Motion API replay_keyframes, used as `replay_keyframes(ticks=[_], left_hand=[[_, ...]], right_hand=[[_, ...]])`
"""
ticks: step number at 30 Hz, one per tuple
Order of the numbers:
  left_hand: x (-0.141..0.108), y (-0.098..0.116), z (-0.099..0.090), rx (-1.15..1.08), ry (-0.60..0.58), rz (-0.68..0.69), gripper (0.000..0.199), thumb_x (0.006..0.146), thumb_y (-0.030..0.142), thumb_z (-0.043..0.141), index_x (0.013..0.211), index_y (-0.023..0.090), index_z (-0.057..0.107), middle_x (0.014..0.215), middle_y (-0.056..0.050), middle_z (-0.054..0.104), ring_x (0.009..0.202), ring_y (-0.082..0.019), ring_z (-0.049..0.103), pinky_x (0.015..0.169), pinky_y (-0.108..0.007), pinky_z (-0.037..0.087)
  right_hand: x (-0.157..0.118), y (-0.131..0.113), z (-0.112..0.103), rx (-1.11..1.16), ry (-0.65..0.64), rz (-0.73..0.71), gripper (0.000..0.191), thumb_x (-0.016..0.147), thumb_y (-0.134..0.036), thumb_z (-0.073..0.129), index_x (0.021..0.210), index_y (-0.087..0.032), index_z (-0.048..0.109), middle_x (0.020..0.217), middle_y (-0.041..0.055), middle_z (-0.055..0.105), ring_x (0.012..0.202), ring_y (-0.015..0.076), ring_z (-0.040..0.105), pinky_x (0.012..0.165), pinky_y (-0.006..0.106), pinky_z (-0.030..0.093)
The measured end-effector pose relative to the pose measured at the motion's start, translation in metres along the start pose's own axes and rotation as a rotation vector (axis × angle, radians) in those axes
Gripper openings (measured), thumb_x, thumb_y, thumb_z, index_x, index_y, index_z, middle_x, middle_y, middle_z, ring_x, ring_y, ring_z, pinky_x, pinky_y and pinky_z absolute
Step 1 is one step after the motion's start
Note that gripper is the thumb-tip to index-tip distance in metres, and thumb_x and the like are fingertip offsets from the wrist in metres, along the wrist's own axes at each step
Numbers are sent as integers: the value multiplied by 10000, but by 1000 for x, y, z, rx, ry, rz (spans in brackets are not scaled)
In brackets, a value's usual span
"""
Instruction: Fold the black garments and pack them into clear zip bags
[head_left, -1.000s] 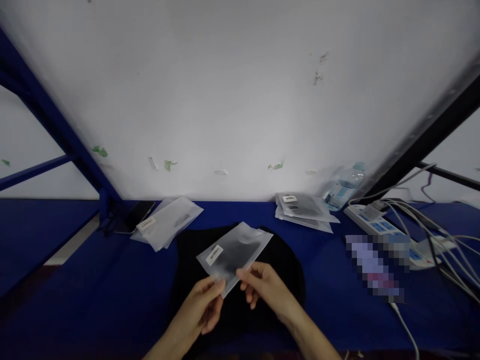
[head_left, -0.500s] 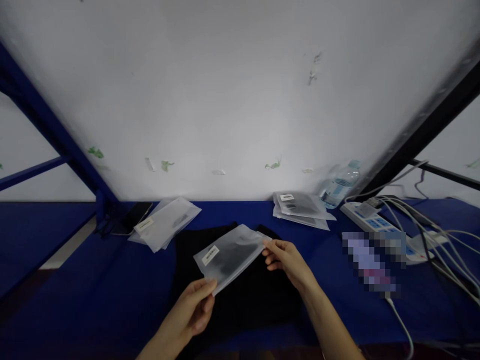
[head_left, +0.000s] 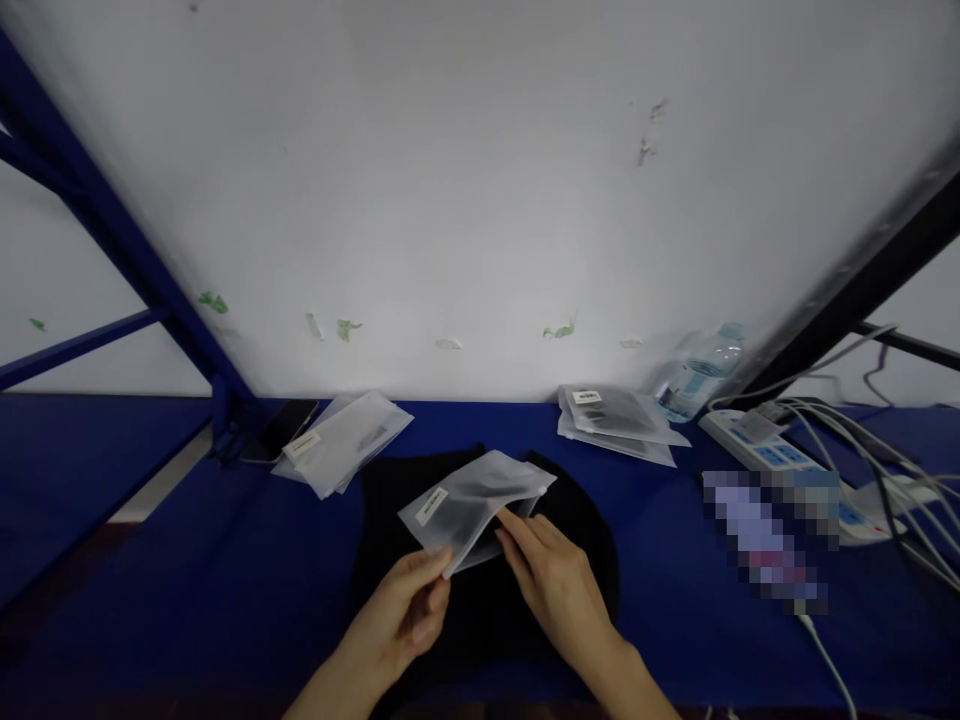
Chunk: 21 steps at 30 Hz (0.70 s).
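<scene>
At the bottom centre of the frame, the left hand (head_left: 401, 612) pinches the near corner of a frosted pouch (head_left: 466, 500) between thumb and fingers. To its right, the right hand (head_left: 561, 582) has its fingertips in the pouch's gaping mouth; I cannot tell whether that grip closes on anything inside. The pouch sits mid-frame, tilted above a black cloth (head_left: 487, 630) spread on the blue counter (head_left: 660, 630), its label (head_left: 431, 506) facing up. The left grip has only a corner, so a push from the right fingers could twist the pouch free or crease it. Pressing outward inside the mouth might strain the thin film at its edge, and dark contents, if loose, could slip out onto the equally dark cloth and be hard to spot. Farther back, similar pouches lie at left (head_left: 349, 438) and right of centre, near a bottle (head_left: 703, 378).
</scene>
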<state>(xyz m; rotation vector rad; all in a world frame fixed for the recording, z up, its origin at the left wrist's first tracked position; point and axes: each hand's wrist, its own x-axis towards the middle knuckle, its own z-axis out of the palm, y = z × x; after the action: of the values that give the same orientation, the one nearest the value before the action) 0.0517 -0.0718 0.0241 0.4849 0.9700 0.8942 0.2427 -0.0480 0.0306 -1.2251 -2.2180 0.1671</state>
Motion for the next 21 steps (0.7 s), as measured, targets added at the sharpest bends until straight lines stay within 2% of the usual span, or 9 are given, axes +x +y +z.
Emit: replay_keyframes(ticks=[4, 6, 9, 11, 13, 14, 16, 19, 21], left_hand=[[7, -5, -2, 18, -18, 11, 476, 702, 495, 755, 523, 161, 465, 392, 82, 405, 246, -2, 297, 280, -153, 139], [10, -10, -3, 27, -38, 5, 476, 699, 496, 753, 517, 160, 468, 392, 74, 422, 239, -8, 303, 267, -153, 133], [11, -14, -4, 49, -88, 2, 458, 718, 492, 738, 536, 156, 486, 403, 64, 453, 225, -25, 323, 239, -151, 139], [9, -11, -5, 60, -123, -7, 402, 735, 477, 734, 616, 148, 537, 461, 39, 527, 264, -70, 440, 244, -158, 261], [7, -3, -6, 45, -121, -37, 366, 771, 490, 702, 783, 138, 604, 614, -19, 641, 434, -153, 618, 357, -230, 469], [7, 2, -7, 19, -102, -48, 386, 803, 511, 663, 888, 136, 622, 719, -54, 683, 558, -193, 677, 457, -288, 542], [8, 15, -10, -58, -13, -32, 430, 868, 515, 579, 1050, 128, 624, 885, -105, 709, 749, -232, 705, 624, -361, 581], [18, 32, -15, -137, 159, 108, 332, 891, 365, 597, 1108, 117, 637, 950, -108, 715, 804, -208, 694, 706, -315, 559], [29, 43, -20, -144, 229, 239, 275, 876, 279, 622, 1104, 128, 654, 1012, -92, 713, 833, -182, 685, 748, -269, 539]], right_hand=[[6, -5, 12, -296, -89, -10, 497, 886, -80, 444, 1374, -177, 442, 819, 53, 658, 631, 176, 645, 501, 256, 495], [8, -10, 21, -363, -107, -23, 550, 834, -14, 450, 1357, -184, 458, 901, 76, 679, 631, 176, 657, 500, 249, 503], [11, -12, 31, -363, -81, -33, 556, 801, 13, 468, 1314, -199, 500, 1039, 105, 687, 739, 203, 682, 565, 257, 533], [13, -8, 33, -343, -61, -8, 511, 805, 2, 471, 1272, -194, 538, 987, 96, 700, 742, 212, 681, 563, 259, 528], [13, -2, 31, -290, -50, -11, 500, 807, -6, 458, 1256, -205, 553, 952, 79, 699, 742, 200, 677, 560, 246, 519], [13, 0, 28, -253, -42, -29, 525, 796, 0, 447, 1264, -215, 548, 967, 73, 692, 768, 195, 675, 575, 242, 520], [10, 4, 22, -165, -22, -81, 611, 748, 24, 424, 1298, -226, 522, 1030, 71, 666, 846, 190, 663, 633, 244, 529], [4, 3, 15, -36, 13, -157, 714, 684, 43, 395, 1343, -217, 480, 1009, 68, 634, 855, 178, 639, 686, 254, 531], [0, -1, 13, -17, 84, -199, 705, 702, 34, 382, 1362, -201, 460, 868, 47, 608, 740, 165, 613, 627, 252, 516]])
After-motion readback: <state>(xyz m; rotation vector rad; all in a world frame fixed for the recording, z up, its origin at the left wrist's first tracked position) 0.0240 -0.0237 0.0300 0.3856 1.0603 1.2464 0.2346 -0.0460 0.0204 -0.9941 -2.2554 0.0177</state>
